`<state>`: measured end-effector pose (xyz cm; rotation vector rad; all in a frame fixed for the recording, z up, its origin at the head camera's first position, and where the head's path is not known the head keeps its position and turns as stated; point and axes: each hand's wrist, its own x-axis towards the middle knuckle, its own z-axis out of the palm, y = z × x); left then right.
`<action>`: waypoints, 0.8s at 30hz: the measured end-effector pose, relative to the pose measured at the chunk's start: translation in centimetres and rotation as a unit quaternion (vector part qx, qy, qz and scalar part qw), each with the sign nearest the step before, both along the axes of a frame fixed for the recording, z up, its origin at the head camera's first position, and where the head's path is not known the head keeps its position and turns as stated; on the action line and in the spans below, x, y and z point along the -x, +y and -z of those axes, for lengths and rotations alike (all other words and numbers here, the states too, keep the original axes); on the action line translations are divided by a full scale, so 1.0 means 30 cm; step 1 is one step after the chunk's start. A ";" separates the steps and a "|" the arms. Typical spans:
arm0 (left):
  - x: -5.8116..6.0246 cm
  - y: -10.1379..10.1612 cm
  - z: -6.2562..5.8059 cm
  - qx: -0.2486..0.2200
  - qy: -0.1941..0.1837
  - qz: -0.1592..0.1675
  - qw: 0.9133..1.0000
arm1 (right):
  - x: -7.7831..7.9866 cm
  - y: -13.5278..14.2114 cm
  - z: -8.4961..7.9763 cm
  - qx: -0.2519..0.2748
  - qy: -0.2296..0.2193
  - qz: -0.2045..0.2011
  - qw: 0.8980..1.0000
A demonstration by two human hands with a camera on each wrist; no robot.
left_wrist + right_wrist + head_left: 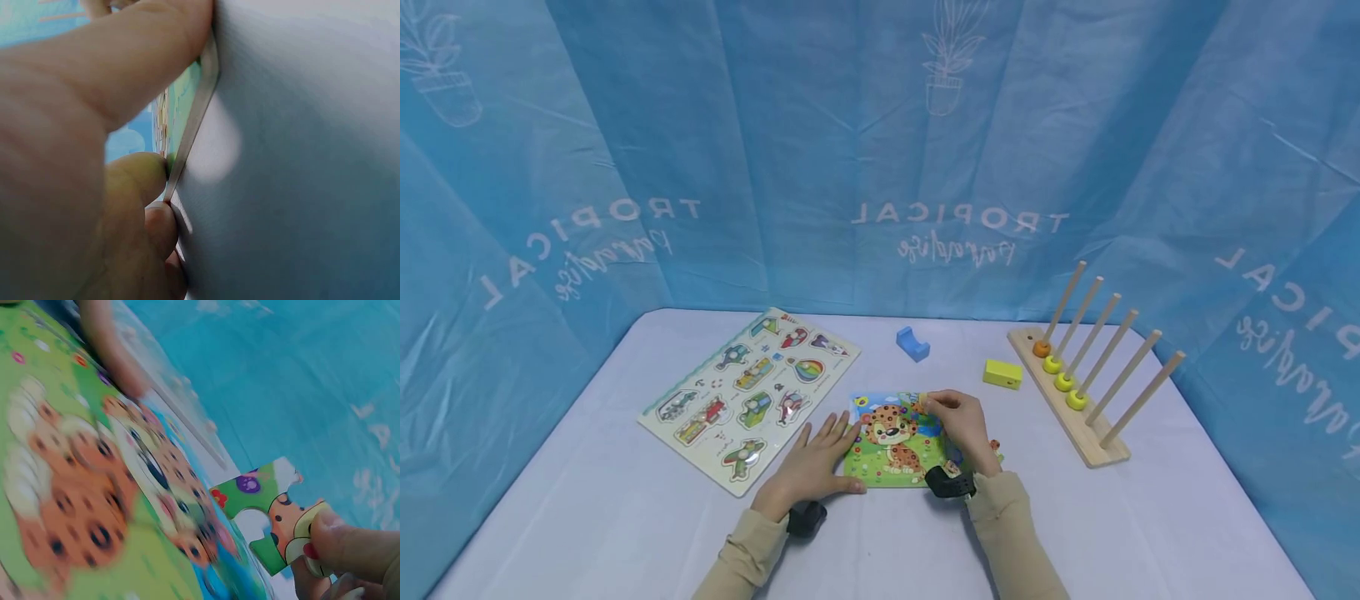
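Observation:
A jigsaw puzzle (pixel 880 467) with a spotted cartoon leopard on green grass lies on the table in front of me. Along its left side rests my left hand (pixel 811 465), fingers spread; the thumb (pixel 144 56) lies at the near edge and fingertips touch the board's side. Over the upper right part, my right hand (pixel 964 423) pinches a jigsaw piece (pixel 284 515) between thumb and fingers. That piece shows orange spotted fur, green and a purple flower, and is held tilted above the puzzle. My right hand and wrist hide the puzzle's right part.
Partly behind the right wrist, another loose jigsaw piece (pixel 995 446) shows. A vehicle peg puzzle board (pixel 707 454) lies at left. Farther back are a blue curved block (pixel 913 343) and a yellow block (pixel 1002 374). A wooden peg stand (pixel 1105 455) with several beads stands at right.

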<state>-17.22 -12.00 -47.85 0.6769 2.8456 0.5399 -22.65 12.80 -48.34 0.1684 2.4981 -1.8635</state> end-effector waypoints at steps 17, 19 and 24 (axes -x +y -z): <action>-0.005 0.002 0.000 0.000 0.000 -0.005 1.000 | -0.054 -0.124 0.005 0.079 -0.032 -0.094 0.992; -0.004 0.002 0.003 0.001 0.001 -0.005 1.000 | -0.058 -0.140 0.016 0.059 -0.030 -0.091 0.994; -0.002 0.000 0.004 0.004 0.005 -0.002 1.000 | -0.067 -0.167 0.036 -0.037 0.022 -0.069 0.997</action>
